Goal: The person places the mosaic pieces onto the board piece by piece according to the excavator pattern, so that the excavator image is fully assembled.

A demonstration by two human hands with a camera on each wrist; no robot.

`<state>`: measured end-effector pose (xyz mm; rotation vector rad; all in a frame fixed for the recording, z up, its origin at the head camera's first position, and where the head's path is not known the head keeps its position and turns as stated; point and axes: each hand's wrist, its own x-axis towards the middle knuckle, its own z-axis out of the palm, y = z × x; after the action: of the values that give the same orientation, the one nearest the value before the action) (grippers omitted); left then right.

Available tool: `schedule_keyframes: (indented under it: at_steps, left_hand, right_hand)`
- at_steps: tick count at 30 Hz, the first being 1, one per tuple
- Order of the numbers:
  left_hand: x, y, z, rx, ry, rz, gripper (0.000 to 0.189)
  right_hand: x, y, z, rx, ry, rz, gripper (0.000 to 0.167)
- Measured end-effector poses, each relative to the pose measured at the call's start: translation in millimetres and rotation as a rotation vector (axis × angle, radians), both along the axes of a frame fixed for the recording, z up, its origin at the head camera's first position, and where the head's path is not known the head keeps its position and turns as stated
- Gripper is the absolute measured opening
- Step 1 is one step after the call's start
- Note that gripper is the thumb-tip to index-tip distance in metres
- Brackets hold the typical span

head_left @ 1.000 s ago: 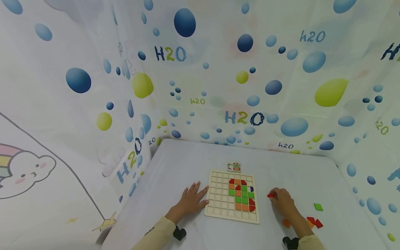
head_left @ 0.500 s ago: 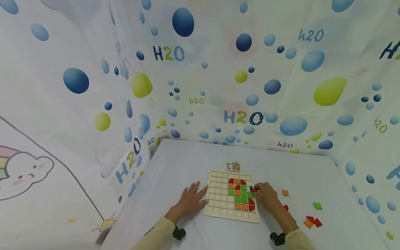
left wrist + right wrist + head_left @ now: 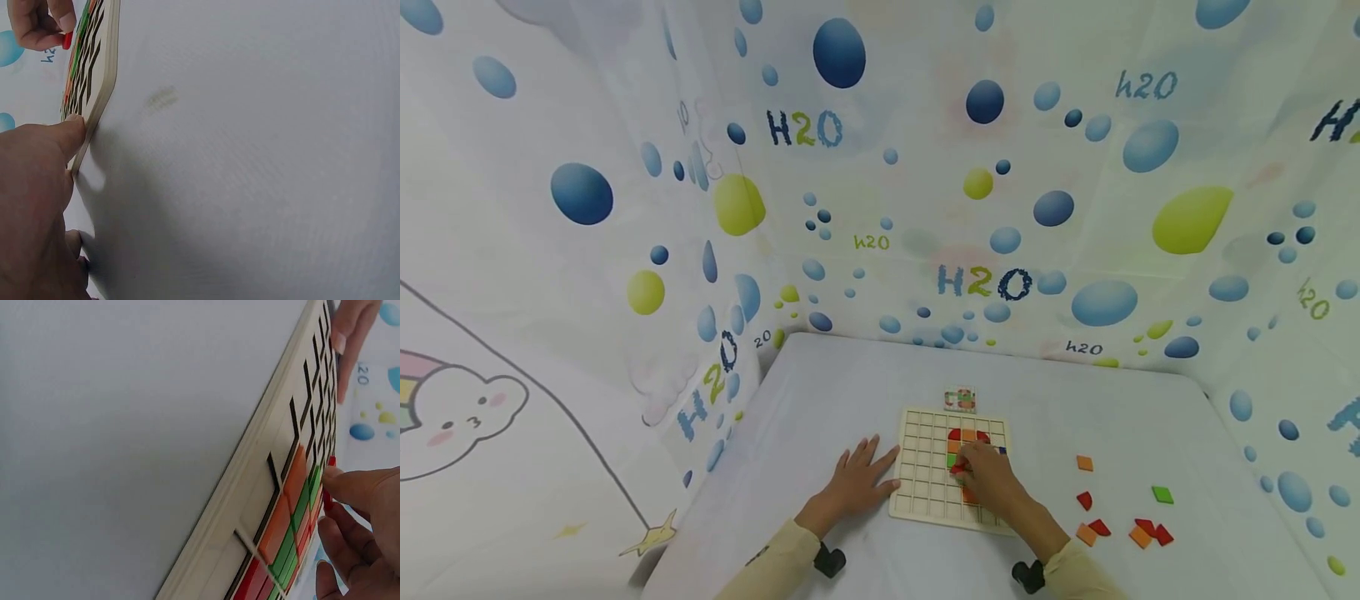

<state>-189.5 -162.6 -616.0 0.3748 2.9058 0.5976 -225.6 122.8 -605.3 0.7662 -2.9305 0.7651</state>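
A pale wooden grid board (image 3: 925, 512) lies on the table, with red, orange and green tiles in several of its cells. My right hand (image 3: 996, 483) is over the filled part of the board and pinches a red tile (image 3: 328, 497) between thumb and fingers. That red tile (image 3: 67, 40) also shows at the fingertips in the left wrist view. Spread flat, my left hand (image 3: 853, 483) rests at the board's left edge, its thumb touching the rim. Some of the tiles are hidden under the right hand.
A small picture card (image 3: 960, 399) lies just beyond the board's far edge. Right of the board are loose tiles: an orange tile (image 3: 1085, 462), a green tile (image 3: 1162, 495), a red tile (image 3: 1085, 501) and several more nearer the front. A patterned curtain (image 3: 880, 275) stands behind the table.
My right hand has carried the red tile leftward from the table beside the board, past its right edge, to over the middle cells. The left hand has stayed in place.
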Motion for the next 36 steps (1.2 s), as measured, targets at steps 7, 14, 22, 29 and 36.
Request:
schedule_keyframes:
  at_steps: [7, 14, 22, 29, 36]
  left_hand:
    - [0.7, 0.5, -3.9, -0.02, -0.001, 0.007, 0.066]
    - [-0.3, 0.2, -5.0, -0.02, -0.007, 0.009, 0.065]
    - [-1.7, 0.0, -5.0, -0.041, -0.003, 0.013, 0.066]
    - [-1.3, -0.3, -5.7, -0.022, -0.006, 0.012, 0.066]
    - [-1.5, -0.1, -3.6, -0.015, -0.007, 0.011, 0.066]
  right_hand:
    - [3.3, -6.5, -0.3, 0.076, 0.05, 0.075, 0.019]
    - [3.5, -6.0, -0.6, 0.096, 0.096, 0.092, 0.023]
    - [5.4, -6.3, 0.9, 0.136, 0.167, 0.103, 0.021]
    - [4.9, -4.6, 5.0, 0.178, 0.16, 0.121, 0.017]
    - [4.8, -1.7, 8.1, 0.175, 0.16, 0.139, 0.015]
